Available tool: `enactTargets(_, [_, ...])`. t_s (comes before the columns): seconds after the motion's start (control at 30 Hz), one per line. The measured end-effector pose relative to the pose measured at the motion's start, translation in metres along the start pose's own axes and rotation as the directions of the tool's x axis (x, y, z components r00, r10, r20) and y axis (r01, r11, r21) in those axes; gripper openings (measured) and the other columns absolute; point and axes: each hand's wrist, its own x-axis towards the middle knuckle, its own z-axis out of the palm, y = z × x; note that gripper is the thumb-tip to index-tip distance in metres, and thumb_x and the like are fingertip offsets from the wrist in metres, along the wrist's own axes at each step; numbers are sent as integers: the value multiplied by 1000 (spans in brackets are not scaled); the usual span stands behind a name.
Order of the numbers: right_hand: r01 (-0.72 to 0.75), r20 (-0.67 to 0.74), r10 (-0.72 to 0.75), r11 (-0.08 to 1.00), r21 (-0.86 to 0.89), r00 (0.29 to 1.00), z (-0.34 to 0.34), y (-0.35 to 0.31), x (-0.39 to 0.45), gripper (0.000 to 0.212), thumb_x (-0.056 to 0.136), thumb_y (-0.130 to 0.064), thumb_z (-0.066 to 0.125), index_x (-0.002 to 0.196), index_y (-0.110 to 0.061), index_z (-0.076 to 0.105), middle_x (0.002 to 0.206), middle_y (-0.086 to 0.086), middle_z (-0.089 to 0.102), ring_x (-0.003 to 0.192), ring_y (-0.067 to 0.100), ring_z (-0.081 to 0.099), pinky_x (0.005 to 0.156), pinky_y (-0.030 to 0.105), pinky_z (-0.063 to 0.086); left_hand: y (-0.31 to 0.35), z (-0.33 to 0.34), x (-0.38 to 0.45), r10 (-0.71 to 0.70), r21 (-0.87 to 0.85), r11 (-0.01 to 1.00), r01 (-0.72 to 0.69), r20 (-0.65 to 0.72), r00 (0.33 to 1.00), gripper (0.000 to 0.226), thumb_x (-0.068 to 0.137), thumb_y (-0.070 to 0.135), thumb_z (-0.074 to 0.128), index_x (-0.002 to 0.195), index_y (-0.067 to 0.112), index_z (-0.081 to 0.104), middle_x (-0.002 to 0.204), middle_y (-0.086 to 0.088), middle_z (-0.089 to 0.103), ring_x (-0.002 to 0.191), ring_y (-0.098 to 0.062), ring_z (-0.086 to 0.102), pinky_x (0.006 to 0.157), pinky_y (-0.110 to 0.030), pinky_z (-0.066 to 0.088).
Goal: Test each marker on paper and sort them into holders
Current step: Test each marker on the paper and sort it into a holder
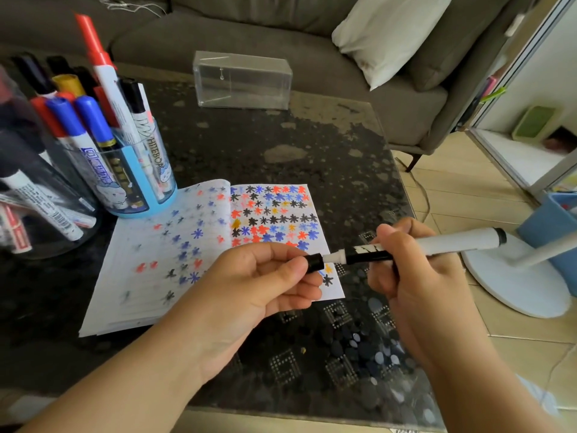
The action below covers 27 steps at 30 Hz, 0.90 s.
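The right hand (415, 270) grips a white whiteboard marker with a black band (437, 245) around its barrel, held level in the lower right of the frame. The left hand (265, 276) pinches the marker's black cap (314, 262) between thumb and fingertips, just at the marker's nose, over the lower right corner of the open lined notebook covered in coloured ink asterisks (218, 242). Whether the cap is going on or coming off cannot be told; the white collar between cap and barrel shows, so it is not seated.

To do this step well, both hands should keep cap and barrel on one straight line and move along that axis only, with no twisting, so the tip never brushes the fingers or the paper. If closing, press until it seats fully.

The clear round holder with a blue base, full of markers (137, 170), stands at centre left on the dark speckled table (281, 157); an empty clear rectangular plastic box (242, 79) sits at upper centre.
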Motion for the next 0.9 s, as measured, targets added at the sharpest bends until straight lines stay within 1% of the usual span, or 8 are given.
enactTargets(0.17, [-1,15,1,1000,-23,1000,1,1,1,28,77,-26,58,52,-25,44,43,-9,32,41,10,27,51,33,17,0,1,-2,66,173,983,-65,2,998,14,83,11,56,89,3,66,71,-13,71,62,-19,68,59,-24,57])
enactTargets(0.3, [-1,25,1,1000,8,1000,2,3,2,30,77,-23,58,51,-24,43,45,-7,27,43,11,23,52,34,16,-1,0,-4,102,354,929,-107,32,994,15,91,13,51,87,12,66,68,-3,70,59,-13,64,61,-25,54])
enactTargets(0.47, [-25,41,27,998,-58,999,7,8,1,28,77,-25,58,55,-18,42,46,-1,27,44,13,23,48,33,16,-2,-1,-4,50,451,887,-102,125,991,17,94,15,48,91,15,65,70,1,70,61,-10,63,62,-23,53])
enactTargets(0.57, [-53,20,52,998,26,998,16,15,-3,34,81,-20,55,60,-7,32,45,-1,26,40,11,23,44,29,17,-2,-3,-7,17,493,865,-98,165,986,19,94,16,49,86,16,66,69,2,68,61,-9,62,62,-21,52])
enactTargets(0.63, [-58,-1,59,993,101,998,26,17,-5,35,90,-9,50,61,-10,31,49,2,29,40,9,28,40,24,23,-2,-7,-9,26,509,855,-99,148,989,19,95,17,49,85,17,66,67,4,67,61,-6,60,61,-19,50])
enactTargets(0.7, [-78,19,76,990,116,997,36,18,-5,36,91,-5,47,59,-14,34,54,6,32,45,12,36,42,25,33,-1,-11,-11,35,527,846,-86,106,994,19,95,18,49,87,17,67,66,5,66,60,-4,59,60,-17,48])
enactTargets(0.83, [-138,20,137,985,107,990,49,24,-1,43,92,-9,49,52,-21,39,50,5,32,47,18,32,48,33,29,6,-20,-9,62,619,781,-80,50,997,18,96,25,47,89,26,63,73,7,66,64,-1,60,68,-21,53])
enactTargets(0.9, [-148,26,147,986,72,989,58,22,-1,31,86,-21,58,57,-19,46,45,2,34,44,14,30,46,28,27,14,-27,-6,86,658,750,-65,0,996,17,97,30,44,93,28,60,80,9,66,70,2,61,74,-24,55])
